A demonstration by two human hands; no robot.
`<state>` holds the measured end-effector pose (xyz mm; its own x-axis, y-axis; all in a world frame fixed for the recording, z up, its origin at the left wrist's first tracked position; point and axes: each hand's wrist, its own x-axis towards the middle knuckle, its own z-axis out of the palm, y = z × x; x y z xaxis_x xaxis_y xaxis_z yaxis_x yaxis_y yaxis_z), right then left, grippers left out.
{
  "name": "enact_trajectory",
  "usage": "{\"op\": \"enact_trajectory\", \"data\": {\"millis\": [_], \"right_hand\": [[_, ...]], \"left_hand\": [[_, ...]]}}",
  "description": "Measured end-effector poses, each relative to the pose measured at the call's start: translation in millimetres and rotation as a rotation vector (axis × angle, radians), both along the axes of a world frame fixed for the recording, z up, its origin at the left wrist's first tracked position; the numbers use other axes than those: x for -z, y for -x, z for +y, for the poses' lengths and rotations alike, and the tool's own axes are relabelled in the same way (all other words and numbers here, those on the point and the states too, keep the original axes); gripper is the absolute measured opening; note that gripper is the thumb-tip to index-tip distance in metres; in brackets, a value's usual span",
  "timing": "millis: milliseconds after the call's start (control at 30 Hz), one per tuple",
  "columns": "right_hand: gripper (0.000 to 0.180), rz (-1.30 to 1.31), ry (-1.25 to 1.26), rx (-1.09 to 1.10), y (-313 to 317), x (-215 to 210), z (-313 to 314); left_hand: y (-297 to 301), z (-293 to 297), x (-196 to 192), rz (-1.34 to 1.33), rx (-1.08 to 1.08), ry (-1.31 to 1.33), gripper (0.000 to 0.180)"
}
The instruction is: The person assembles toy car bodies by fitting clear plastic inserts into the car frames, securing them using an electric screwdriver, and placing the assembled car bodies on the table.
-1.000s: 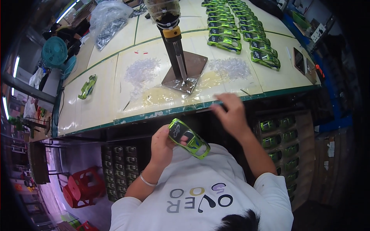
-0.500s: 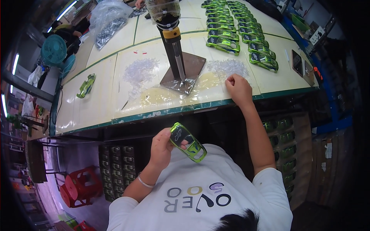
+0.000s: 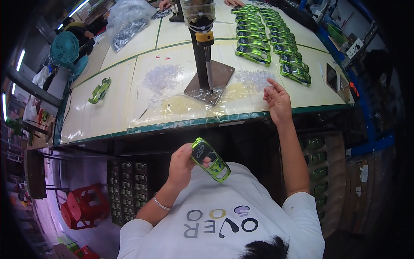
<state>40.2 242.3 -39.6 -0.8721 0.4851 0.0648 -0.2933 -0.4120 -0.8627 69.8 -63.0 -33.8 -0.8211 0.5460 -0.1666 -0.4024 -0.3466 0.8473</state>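
Low in front of my body, my left hand (image 3: 180, 166) grips a green toy car body shell (image 3: 210, 159) by its end. The shell is tilted, with a black panel at its upper end and open window gaps through which fingertips show. My right hand (image 3: 278, 99) is raised by the table's front edge, its index finger stretched out and the others loosely curled; I make out nothing in it. Beside its fingertips lies a heap of small clear plastic pieces (image 3: 252, 79). A press-like stand (image 3: 210, 64) rises from a brown metal plate (image 3: 223, 71) on the table.
Rows of green car shells (image 3: 252, 43) stand at the table's back right, near a phone (image 3: 331, 75). To the left are a single green shell (image 3: 99, 90), another clear heap (image 3: 163, 77) and a plastic bag of parts (image 3: 125, 28). Red stools (image 3: 85, 206) stand on the floor.
My right hand has gone from closed fingers over the clear pieces to a stretched index finger, shifting slightly right. The left hand keeps the shell in place. The view has shifted a little.
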Motion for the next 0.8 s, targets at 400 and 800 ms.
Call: {"op": "enact_trajectory", "data": {"millis": [400,800], "right_hand": [[0.017,0.243,0.644,-0.618,-24,3,-33],[0.013,-0.152,0.277,-0.561,-49,-29,-96]], "left_hand": [[-1,3,-4,-0.003,0.019,0.008,0.029],[1,17,-22,0.215,0.112,0.057,0.031]]}}
